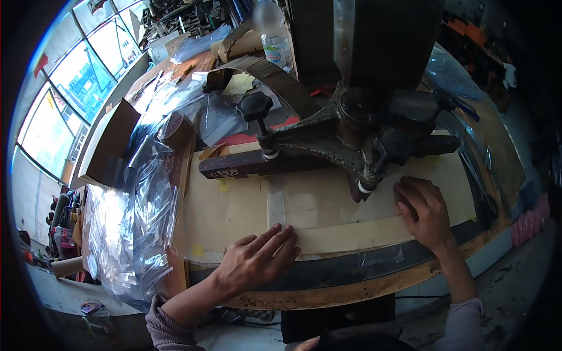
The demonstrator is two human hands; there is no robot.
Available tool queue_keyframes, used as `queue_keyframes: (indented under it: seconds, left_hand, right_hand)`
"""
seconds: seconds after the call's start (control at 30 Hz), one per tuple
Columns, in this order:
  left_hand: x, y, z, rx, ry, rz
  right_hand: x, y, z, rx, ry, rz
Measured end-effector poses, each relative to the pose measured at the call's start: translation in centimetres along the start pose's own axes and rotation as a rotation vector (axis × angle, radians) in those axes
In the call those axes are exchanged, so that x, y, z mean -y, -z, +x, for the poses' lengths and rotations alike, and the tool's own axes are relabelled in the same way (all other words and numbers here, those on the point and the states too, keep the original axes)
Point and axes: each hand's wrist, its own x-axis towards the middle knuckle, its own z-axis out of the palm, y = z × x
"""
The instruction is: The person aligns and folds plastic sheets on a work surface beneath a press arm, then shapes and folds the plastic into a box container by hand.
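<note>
My left hand (261, 255) lies palm down, its fingers stretched over the front edge of a pale, tape-patched board (228, 210). The fingertips touch the board beside a vertical strip of clear tape (276, 202). Further right, my right hand (422, 212) rests on the same board with its fingers bent and somewhat apart, and nothing shows in it. Above the board stands a dark metal press head (351, 126) with spread arms and black knobs. A dark bar (234, 165) fixed under its arms crosses the back of the board.
Crumpled clear plastic (132, 234) covers the left side, near an open cardboard box (108, 143). Behind are a tape roll (175, 128), a curved cardboard strip (275, 82) and a plastic bottle (274, 44). A wooden edge (328, 297) runs along the front.
</note>
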Motion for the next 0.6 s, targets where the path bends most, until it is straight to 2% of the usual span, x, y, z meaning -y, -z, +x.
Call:
queue_keyframes:
  seconds: [0.6]
  left_hand:
    - [-0.07,0.55,0.16,0.067,0.052,-0.071]
  right_hand:
    - [0.08,0.00,0.11,0.003,0.004,-0.011]
